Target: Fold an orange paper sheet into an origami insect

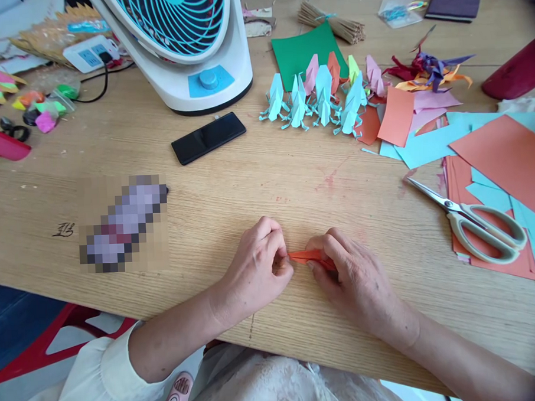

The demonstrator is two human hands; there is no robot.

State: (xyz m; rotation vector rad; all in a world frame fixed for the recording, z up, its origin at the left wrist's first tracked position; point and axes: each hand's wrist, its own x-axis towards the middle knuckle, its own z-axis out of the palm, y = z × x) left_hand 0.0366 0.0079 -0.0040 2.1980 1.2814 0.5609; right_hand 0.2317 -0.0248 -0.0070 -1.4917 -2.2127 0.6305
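Observation:
Between my hands, close to the table's front edge, is a narrow folded piece of orange paper [302,255]. My right hand [353,279] pinches its wider end between thumb and fingers, which hide part of it. The pointed tip reaches left to my left hand [259,260], whose thumb and fingertips are closed on it. Beyond my hands stand several folded light-blue paper figures [323,97] with thin bent legs. Pink, orange and yellow-green ones stand behind them.
Scissors [483,217] lie on orange and blue paper sheets [509,160] at the right. A black phone [208,138] lies before a white fan [178,80]. Left is a pixelated object [124,224]. A dark red cylinder [516,68] is at the far right.

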